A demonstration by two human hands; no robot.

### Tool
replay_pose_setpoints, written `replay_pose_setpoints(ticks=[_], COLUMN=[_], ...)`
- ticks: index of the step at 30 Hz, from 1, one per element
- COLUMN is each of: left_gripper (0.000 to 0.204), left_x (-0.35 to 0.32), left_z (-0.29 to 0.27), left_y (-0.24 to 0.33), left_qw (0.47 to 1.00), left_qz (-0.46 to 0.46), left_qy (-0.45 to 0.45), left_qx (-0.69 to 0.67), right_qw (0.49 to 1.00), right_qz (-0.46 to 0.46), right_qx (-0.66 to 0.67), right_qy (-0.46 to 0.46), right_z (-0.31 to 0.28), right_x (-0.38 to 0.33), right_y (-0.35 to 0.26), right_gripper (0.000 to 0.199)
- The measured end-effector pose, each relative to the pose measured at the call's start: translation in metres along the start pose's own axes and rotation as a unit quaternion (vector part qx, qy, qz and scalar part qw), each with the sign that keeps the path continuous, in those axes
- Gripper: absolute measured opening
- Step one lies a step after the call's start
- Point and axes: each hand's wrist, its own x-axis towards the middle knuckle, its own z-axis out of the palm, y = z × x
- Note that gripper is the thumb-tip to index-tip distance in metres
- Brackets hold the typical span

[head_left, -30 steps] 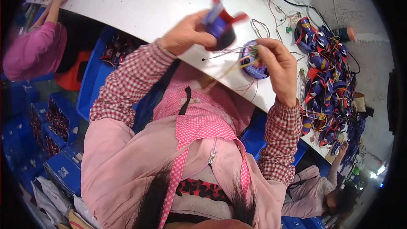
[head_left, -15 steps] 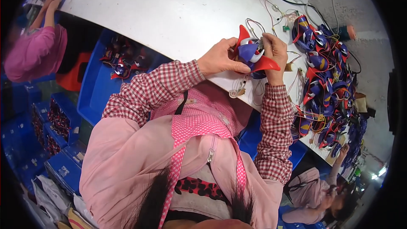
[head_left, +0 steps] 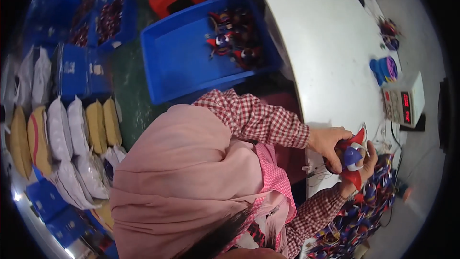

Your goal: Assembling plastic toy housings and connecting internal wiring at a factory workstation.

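White tabletop filling much of the right side, front edge curved by the lens. Just beside that edge, a blue plastic bin, with purple, red and white assemblies gathered toward the end nearer the tabletop. White and tan sacks lined up at far left, well apart from the work. Heap of wired purple and red parts spread along the tabletop at lower right. Farther up the tabletop, a bench power supply with red lit digits.

Left hand reaching in from the left, fingers clamped on a winged plastic shell, thumb and forefinger well spread around its left side. Right hand on the opposite side, fingers bent against the shell and partly hidden; cannot tell whether closed on it. Shell placed between both hands, over the tabletop and near the heap, purple dome facing up, red fin at either end. Thin wires trailing just below the left hand.
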Motion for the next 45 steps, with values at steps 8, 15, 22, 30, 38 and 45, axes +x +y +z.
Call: replay_pose_setpoints(ticks=[8,15,22,30,38,45], left_gripper=[0.079,0.07,0.058,0.097,0.073,0.023], left_x=[-0.126,-0.26,-0.271,-0.319,-0.295,-0.087], left_z=[-0.105,-0.27,-0.338,-0.402,-0.317,-0.116], left_y=[0.081,0.03,-0.127,-0.23,-0.118,0.05], left_qw=[0.964,0.856,0.862,0.754,0.753,0.939], left_qz=[0.069,-0.094,-0.267,-0.291,-0.247,-0.079], left_qy=[0.251,0.442,0.327,0.279,0.31,0.159], left_qx=[-0.061,0.251,0.281,0.52,0.525,0.294], right_qw=[0.988,0.977,0.967,0.953,0.991,0.982], right_qz=[-0.107,-0.034,-0.048,-0.154,-0.021,0.046], right_qx=[0.036,0.029,-0.038,-0.095,-0.037,0.029], right_qy=[-0.102,-0.206,-0.246,-0.243,0.129,0.179], right_z=[0.13,0.157,0.147,0.132,-0.007,-0.086], right_x=[-0.018,-0.039,-0.07,-0.07,-0.107,-0.091], right_y=[-0.114,-0.098,-0.078,-0.07,-0.054,-0.039], right_gripper=[0.024,0.017,0.014,0.021,0.027,0.024])
